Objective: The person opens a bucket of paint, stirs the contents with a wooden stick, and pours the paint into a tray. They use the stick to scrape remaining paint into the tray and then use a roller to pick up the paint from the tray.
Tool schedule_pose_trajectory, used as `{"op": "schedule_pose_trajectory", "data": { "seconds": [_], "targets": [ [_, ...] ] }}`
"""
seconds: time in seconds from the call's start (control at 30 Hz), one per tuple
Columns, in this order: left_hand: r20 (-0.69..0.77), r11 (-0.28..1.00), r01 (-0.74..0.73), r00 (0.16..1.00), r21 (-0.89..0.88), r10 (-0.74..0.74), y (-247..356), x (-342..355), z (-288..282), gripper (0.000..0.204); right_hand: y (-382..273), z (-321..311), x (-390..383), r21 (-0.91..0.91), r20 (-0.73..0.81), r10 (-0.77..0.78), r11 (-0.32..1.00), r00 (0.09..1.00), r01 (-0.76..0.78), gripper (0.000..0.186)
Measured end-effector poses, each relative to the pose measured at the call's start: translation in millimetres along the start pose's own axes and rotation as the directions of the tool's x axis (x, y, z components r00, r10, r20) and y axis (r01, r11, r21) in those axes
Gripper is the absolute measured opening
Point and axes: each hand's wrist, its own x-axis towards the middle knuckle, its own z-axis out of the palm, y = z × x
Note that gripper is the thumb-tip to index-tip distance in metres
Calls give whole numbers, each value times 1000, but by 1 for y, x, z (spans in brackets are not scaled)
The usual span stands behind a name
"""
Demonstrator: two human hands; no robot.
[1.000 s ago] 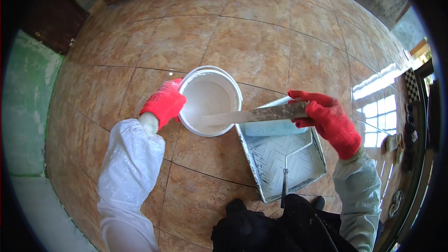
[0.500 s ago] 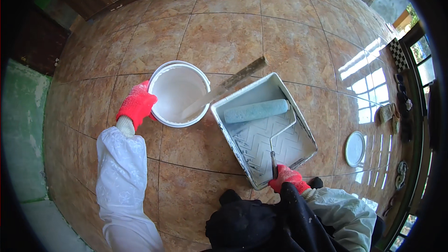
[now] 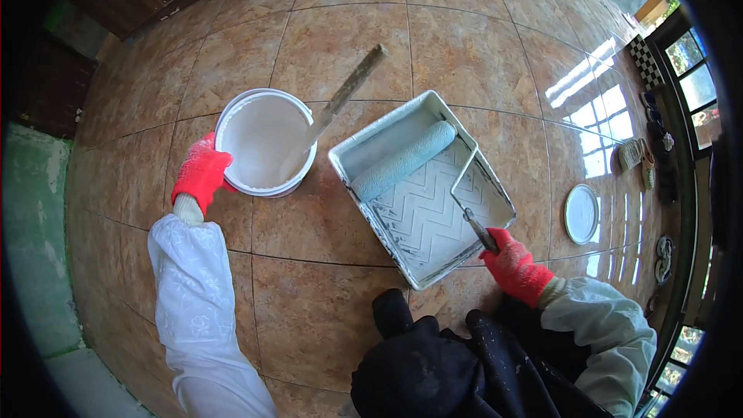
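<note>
Red knit fabric, dusted white, covers the right hand point(image 3: 517, 267), which I find at lower right of centre, closed around the dark handle point(image 3: 481, 232) of a paint roller point(image 3: 406, 161). One second earlier, I recorded that hand holding the stirring stick point(image 3: 352, 85) over the bucket point(image 3: 259, 135); the stick now leans unheld inside it. Since the half-second-earlier frame, the roller has turned from near level to a slant across the tray point(image 3: 433, 236).

Left of centre, the left hand point(image 3: 203, 174), gloved alike, grasps the bucket's left side, as before.

Materials: the roller's sleeve is a pale blue cylinder, fuzzy in texture, on a bent wire frame. I note a rectangular tray with zigzag ridges and paint-smeared edges, a round white bucket with pale contents, and a flat, smeared stick.

The roller head lies inside the tray, up and left of the right hand. At far right, a round white disc point(image 3: 581, 214) rests on glossy brown floor tiles point(image 3: 333, 217).
</note>
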Motion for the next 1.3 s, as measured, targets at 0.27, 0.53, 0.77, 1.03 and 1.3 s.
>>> {"op": "schedule_pose_trajectory", "data": {
  "seconds": [0.27, 0.53, 0.77, 1.03, 1.3],
  "targets": [
    [11, 997, 29, 1000, -78, -28, 1, -5, 0, 44, 22, -45, -49, -15, 128, 86, 996, 988, -85, 42],
    [-31, 997, 37, 999, -73, -39, 2, -9, 4, 43, 49, -57, -81, -25, 205, 170, 985, 964, -168, 44],
    [-57, 998, 58, 997, 2, -58, 13, -17, 10, 46, 81, -49, -85, -45, 183, 113, 993, 977, -107, 44],
    [-137, 997, 74, 988, 31, -69, 21, -28, 20, 51, 105, -35, -73, -4, 207, 33, 999, 978, -33, 49],
    [-206, 999, 21, 979, 35, -14, 21, -27, 38, 58, 75, -52, -40, -247, 485, 201, 965, 851, -87, 61]
  ]
}}
